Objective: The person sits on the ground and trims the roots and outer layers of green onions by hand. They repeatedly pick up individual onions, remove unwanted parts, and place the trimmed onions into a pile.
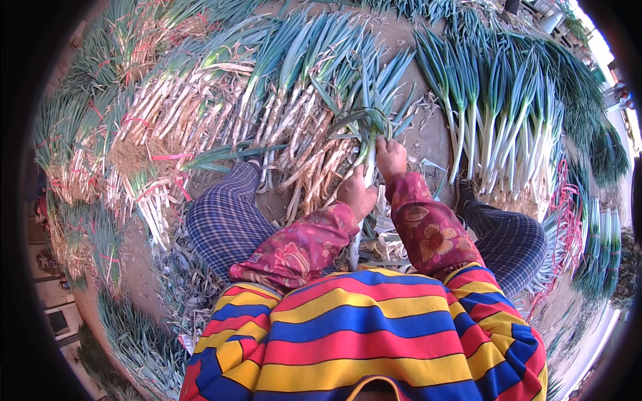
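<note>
My left hand is closed around the pale stem of a large green onion in front of my body. Higher up the same plant, just below its green leaves, my right hand pinches the stem. The leaves fan out away from me, some bent over, and the white lower end points back toward my lap. Left of my hands lies a row of untrimmed green onions with brown, dry outer skins and roots. On the right, cleaned green onions with smooth white stems lie side by side.
My legs in checked trousers frame the work spot. Peeled leaf scraps litter the ground at left. Red ties hang beside the cleaned row. Bundles tied in red lie far left, and upright bundles stand far right.
</note>
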Demonstrator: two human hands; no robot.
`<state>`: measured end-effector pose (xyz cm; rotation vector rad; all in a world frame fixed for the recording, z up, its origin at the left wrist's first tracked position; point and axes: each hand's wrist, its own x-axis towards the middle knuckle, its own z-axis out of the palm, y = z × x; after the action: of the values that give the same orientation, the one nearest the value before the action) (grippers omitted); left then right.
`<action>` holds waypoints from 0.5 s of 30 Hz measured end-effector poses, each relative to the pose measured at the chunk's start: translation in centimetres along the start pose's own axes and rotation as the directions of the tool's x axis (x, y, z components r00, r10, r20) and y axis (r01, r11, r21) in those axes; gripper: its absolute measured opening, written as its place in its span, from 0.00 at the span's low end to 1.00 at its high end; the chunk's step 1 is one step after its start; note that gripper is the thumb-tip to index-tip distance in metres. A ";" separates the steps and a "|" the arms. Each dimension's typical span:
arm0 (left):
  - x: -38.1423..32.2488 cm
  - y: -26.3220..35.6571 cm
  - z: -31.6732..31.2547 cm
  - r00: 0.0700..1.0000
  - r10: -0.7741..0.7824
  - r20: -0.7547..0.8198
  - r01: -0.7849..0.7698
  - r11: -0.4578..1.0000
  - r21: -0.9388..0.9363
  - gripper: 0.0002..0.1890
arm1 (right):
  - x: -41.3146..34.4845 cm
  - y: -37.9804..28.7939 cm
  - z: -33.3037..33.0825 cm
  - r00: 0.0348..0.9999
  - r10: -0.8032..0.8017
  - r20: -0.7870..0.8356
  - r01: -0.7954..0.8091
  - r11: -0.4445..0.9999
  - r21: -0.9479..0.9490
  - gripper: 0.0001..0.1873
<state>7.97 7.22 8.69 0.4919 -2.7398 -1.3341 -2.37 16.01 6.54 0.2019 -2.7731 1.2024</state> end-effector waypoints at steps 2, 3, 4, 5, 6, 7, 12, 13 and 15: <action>1.1 -0.2 -0.4 0.993 -0.119 -0.026 0.113 0.979 -0.170 0.18 | -2.8 1.4 1.5 1.000 -0.029 0.004 0.028 0.988 0.153 0.14; 1.6 -0.7 -0.9 0.981 -0.189 -0.035 0.174 0.951 -0.254 0.16 | -4.8 0.8 2.4 0.991 0.095 0.098 -0.125 0.917 0.379 0.13; 2.3 -0.8 -1.4 0.990 -0.117 -0.073 0.090 0.951 -0.297 0.13 | -6.0 0.7 2.9 0.952 0.245 0.182 -0.305 0.761 0.572 0.13; 2.9 -1.0 -2.0 0.992 -0.047 -0.116 0.005 0.942 -0.336 0.11 | -6.7 0.7 3.3 0.884 0.360 0.297 -0.457 0.534 0.712 0.13; 3.1 -2.0 -2.6 0.991 -0.134 0.010 0.119 0.842 -0.527 0.10 | -6.0 -2.1 1.0 0.741 0.553 0.381 -0.621 0.349 0.701 0.14; 3.4 -1.2 -2.9 0.972 -0.160 0.171 0.234 0.702 -0.673 0.10 | -4.9 0.1 1.4 0.693 0.620 0.367 -0.527 0.089 0.845 0.13; 1.8 -0.7 -3.2 0.890 0.005 0.455 0.443 0.216 -0.870 0.15 | -0.2 -0.8 1.3 0.631 0.385 0.673 -0.522 -0.431 0.736 0.19; 1.7 -1.3 -3.3 0.880 0.025 0.475 0.463 0.188 -0.866 0.15 | 0.2 -2.4 0.2 0.655 0.245 0.715 -0.560 -0.477 0.677 0.21; 1.7 -1.8 -2.9 0.815 -0.019 0.579 0.574 0.159 -0.803 0.14 | 1.8 -1.9 1.1 0.643 0.141 0.753 -0.663 -0.392 0.638 0.23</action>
<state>7.36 3.52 8.97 0.6450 -1.2471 -3.1880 -3.83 13.73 7.43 -0.8313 -0.8898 3.6220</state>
